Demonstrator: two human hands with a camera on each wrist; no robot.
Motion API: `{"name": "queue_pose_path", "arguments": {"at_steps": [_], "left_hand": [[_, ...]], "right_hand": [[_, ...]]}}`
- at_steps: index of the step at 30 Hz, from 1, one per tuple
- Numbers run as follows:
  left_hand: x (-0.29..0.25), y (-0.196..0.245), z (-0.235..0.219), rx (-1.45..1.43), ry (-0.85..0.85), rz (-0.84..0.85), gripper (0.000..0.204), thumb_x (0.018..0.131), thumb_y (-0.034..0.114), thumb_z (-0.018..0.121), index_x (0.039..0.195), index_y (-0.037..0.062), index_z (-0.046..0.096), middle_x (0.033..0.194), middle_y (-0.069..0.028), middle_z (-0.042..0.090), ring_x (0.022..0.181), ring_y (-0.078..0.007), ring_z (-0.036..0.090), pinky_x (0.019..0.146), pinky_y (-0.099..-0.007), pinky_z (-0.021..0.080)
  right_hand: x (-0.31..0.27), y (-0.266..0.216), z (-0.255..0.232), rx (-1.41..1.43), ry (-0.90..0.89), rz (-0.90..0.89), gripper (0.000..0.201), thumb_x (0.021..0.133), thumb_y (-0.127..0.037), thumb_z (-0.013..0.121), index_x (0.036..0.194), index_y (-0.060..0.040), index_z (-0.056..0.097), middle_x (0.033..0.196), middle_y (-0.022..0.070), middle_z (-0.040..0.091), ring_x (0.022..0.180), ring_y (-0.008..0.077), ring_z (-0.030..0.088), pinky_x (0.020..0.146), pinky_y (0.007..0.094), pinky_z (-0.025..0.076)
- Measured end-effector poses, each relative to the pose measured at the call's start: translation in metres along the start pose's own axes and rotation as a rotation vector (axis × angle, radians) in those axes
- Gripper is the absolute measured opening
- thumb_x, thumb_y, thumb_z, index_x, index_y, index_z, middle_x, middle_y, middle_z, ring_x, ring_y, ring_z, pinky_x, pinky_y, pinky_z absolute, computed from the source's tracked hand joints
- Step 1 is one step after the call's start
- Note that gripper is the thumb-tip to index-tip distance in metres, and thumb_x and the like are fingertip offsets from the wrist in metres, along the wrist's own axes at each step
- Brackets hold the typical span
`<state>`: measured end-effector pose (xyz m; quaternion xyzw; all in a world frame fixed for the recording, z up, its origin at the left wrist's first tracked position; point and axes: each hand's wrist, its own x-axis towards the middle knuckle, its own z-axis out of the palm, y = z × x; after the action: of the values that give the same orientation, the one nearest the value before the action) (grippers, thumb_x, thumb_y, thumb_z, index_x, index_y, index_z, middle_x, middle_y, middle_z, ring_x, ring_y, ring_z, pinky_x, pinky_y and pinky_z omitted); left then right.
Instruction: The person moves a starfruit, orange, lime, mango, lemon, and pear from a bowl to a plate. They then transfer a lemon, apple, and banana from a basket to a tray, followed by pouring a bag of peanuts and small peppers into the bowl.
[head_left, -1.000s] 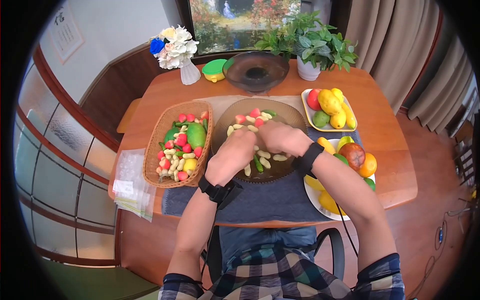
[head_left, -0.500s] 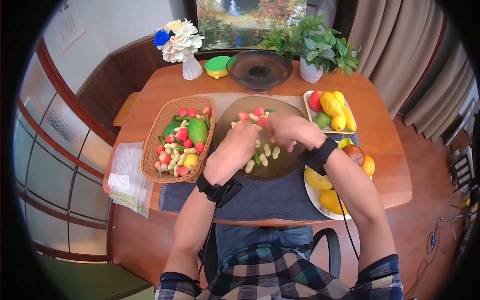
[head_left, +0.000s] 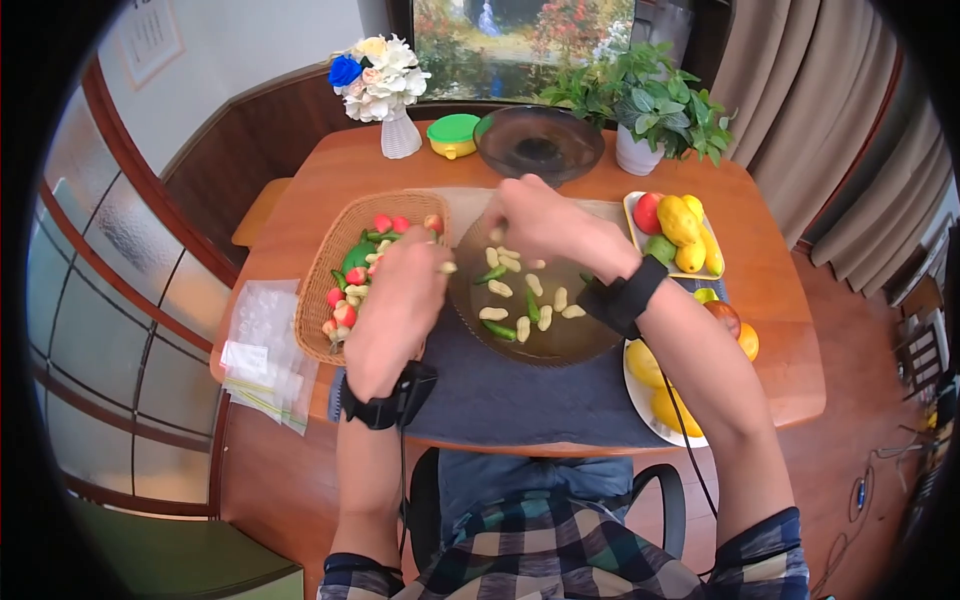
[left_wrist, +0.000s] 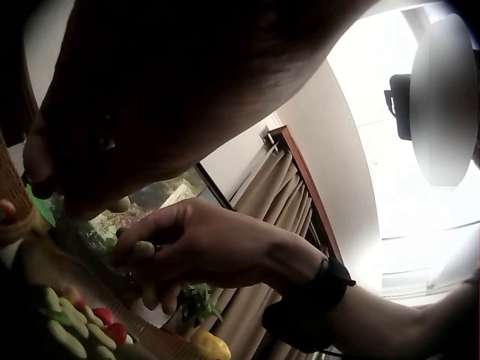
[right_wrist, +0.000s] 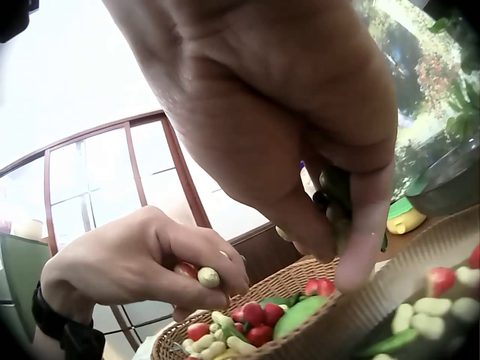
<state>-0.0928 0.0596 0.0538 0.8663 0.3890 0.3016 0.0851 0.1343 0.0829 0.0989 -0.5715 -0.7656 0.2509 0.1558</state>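
My left hand point(head_left: 400, 290) is over the wicker basket point(head_left: 318, 265) and grips peanuts point(head_left: 447, 267) that stick out past its fingers. The right wrist view also shows a small red fruit point(right_wrist: 185, 270) in that grip. Above the far part of the brown glass plate point(head_left: 585, 340), my right hand point(head_left: 540, 222) holds peanuts point(left_wrist: 142, 251) and something dark green point(right_wrist: 334, 187) between thumb and fingers. On the plate lie loose peanuts point(head_left: 492, 314) and green chili peppers point(head_left: 500, 330). The basket holds red fruits point(head_left: 345, 315), peanuts, peppers and a large green fruit point(right_wrist: 300, 315), partly hidden by my left hand.
Plastic bags point(head_left: 265, 350) lie left of the basket. At right are a fruit tray point(head_left: 632, 215) and a white plate point(head_left: 640, 405) of fruit. Behind stand a flower vase point(head_left: 400, 140), a green-lidded container point(head_left: 453, 135), a dark glass bowl point(head_left: 540, 145) and a potted plant point(head_left: 638, 150).
My left hand has moved left from over the glass plate to above the basket, with peanuts in it. My right hand has shifted toward the plate's far side, uncovering more peanuts and peppers.
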Motion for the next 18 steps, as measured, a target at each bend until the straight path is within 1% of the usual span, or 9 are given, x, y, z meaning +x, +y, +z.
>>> {"name": "queue_pose_path", "arguments": {"at_steps": [2,5,6,7,8,11,12,15,18], "left_hand": [[-0.011,-0.014,-0.013,0.064,0.019,-0.172,0.018,0.086,-0.004,0.068,0.101,-0.0027,0.078,0.106,-0.0244,0.07,0.104,-0.0457,0.069,0.093,-0.051,0.054],[-0.03,-0.031,-0.019,0.091,0.042,-0.195,0.019,0.085,-0.006,0.069,0.102,-0.0029,0.078,0.108,-0.0245,0.07,0.103,-0.0455,0.069,0.093,-0.0505,0.055],[-0.035,-0.041,-0.017,0.117,0.01,-0.267,0.022,0.085,-0.006,0.07,0.104,-0.0023,0.079,0.111,-0.0247,0.071,0.106,-0.0447,0.07,0.095,-0.05,0.055],[-0.04,-0.046,-0.017,0.124,0.018,-0.268,0.022,0.085,-0.006,0.07,0.104,-0.0023,0.079,0.111,-0.0247,0.071,0.106,-0.0447,0.07,0.095,-0.05,0.055],[-0.045,-0.05,-0.017,0.119,0.001,-0.281,0.023,0.084,-0.005,0.07,0.105,-0.002,0.079,0.112,-0.0244,0.071,0.107,-0.0445,0.07,0.095,-0.0495,0.056],[-0.049,-0.053,-0.025,0.115,-0.023,-0.317,0.027,0.084,-0.004,0.072,0.11,-0.0011,0.08,0.116,-0.023,0.073,0.109,-0.0435,0.071,0.097,-0.0477,0.056],[-0.05,-0.054,-0.028,0.096,-0.034,-0.312,0.029,0.083,-0.003,0.074,0.112,-0.001,0.08,0.118,-0.0227,0.073,0.111,-0.0429,0.071,0.098,-0.0472,0.057],[-0.052,-0.058,-0.032,0.061,-0.045,-0.318,0.032,0.084,-0.001,0.075,0.116,-0.0011,0.08,0.121,-0.0225,0.074,0.112,-0.0423,0.071,0.099,-0.047,0.056],[-0.051,-0.054,-0.036,0.06,-0.043,-0.328,0.034,0.085,0.0,0.076,0.119,-0.0015,0.079,0.125,-0.0227,0.074,0.113,-0.043,0.071,0.1,-0.0473,0.056]], "right_hand": [[0.018,-0.024,0.006,-0.038,0.014,-0.061,0.041,0.08,0.012,0.061,0.115,0.0066,0.079,0.096,0.0249,0.078,0.071,0.03,0.08,0.064,0.0417,0.065],[0.049,-0.055,0.021,0.043,-0.057,-0.063,0.042,0.081,0.013,0.063,0.119,0.004,0.079,0.102,0.024,0.079,0.073,0.0321,0.08,0.067,0.0434,0.066],[0.06,-0.061,0.029,0.05,-0.064,-0.064,0.043,0.081,0.013,0.064,0.12,0.0023,0.08,0.106,0.0238,0.079,0.074,0.0319,0.08,0.068,0.0434,0.066],[0.073,-0.065,0.039,0.057,-0.071,-0.065,0.044,0.082,0.013,0.065,0.122,0.0006,0.08,0.111,0.0236,0.079,0.075,0.0317,0.081,0.068,0.0435,0.066],[0.089,-0.07,0.048,-0.045,-0.109,-0.1,0.045,0.084,0.013,0.065,0.124,-0.0004,0.079,0.119,0.0246,0.078,0.077,0.0306,0.082,0.067,0.0421,0.066],[0.111,-0.076,0.065,0.04,-0.184,-0.101,0.047,0.085,0.014,0.063,0.126,-0.0019,0.079,0.121,0.0249,0.077,0.079,0.0314,0.082,0.065,0.0404,0.066],[0.115,-0.079,0.071,0.088,-0.202,-0.073,0.051,0.083,0.014,0.063,0.128,-0.0031,0.079,0.118,0.0238,0.078,0.079,0.0303,0.082,0.063,0.0392,0.065],[0.123,-0.08,0.085,0.126,-0.196,-0.097,0.052,0.082,0.013,0.061,0.129,-0.0025,0.079,0.111,0.0225,0.08,0.076,0.028,0.081,0.06,0.0386,0.064],[0.115,-0.09,0.078,0.101,-0.239,-0.102,0.054,0.083,0.012,0.061,0.133,-0.0027,0.077,0.107,0.0219,0.08,0.074,0.0274,0.08,0.061,0.0382,0.064]]}}
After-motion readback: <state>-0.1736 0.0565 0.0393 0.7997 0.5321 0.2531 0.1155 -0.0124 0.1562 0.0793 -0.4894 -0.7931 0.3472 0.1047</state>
